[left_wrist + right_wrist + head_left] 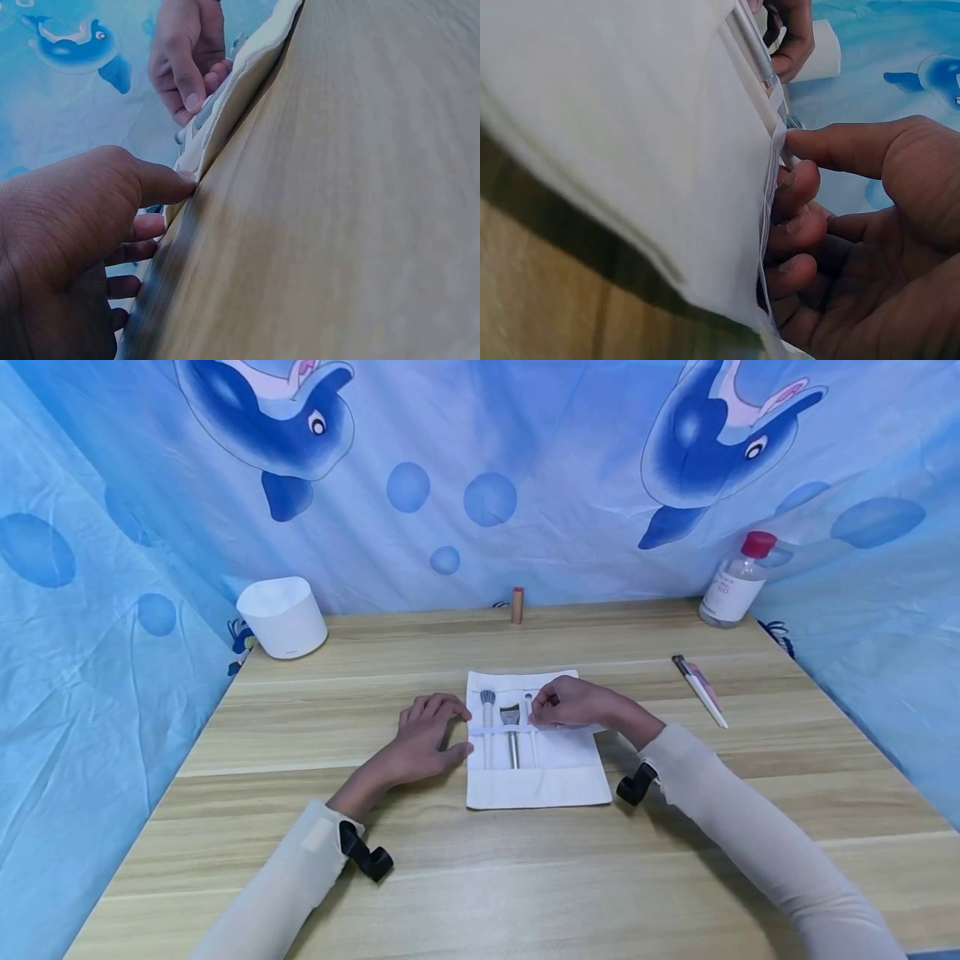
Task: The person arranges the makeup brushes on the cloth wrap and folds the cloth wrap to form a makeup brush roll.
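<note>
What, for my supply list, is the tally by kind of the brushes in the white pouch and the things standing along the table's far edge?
Brushes in the pouch: 3
Bottle: 1
Tube: 1
White container: 1
Total: 6

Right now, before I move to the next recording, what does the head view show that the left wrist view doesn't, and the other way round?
Only the head view: a white container, a red-capped bottle, a small brown tube and a white-handled brush lying at the right.

Only the left wrist view: a close, nearly edge-on look along the side of the fabric case, from about tabletop height.

Both: the left hand at the case's edge, the right hand over the case, the wooden table and the dolphin-printed blue cloth.
</note>
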